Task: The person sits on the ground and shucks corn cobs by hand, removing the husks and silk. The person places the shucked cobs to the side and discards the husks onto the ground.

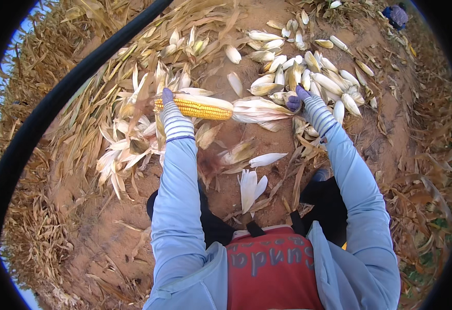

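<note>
A bare yellow ear of corn (201, 108) lies level across the space between my hands. My left hand (170, 102), in a purple-and-white striped glove, grips its left end. White leaves of husk (262, 109) stretch from the cob's right end towards my right hand. There my right hand (301, 100), in a matching glove, has its fingers curled on the end of the husk. Part of this grip is hidden by the glove. Beyond the right hand lies a pile of ears in pale husks (319, 75).
Stripped husks (129, 149) heap up at the left, beside dry stalks (106, 77). Loose husk pieces (249, 190) lie on reddish soil between my legs. A dark curved bar or cable (63, 91) crosses the upper left. Another person (396, 16) is far off at upper right.
</note>
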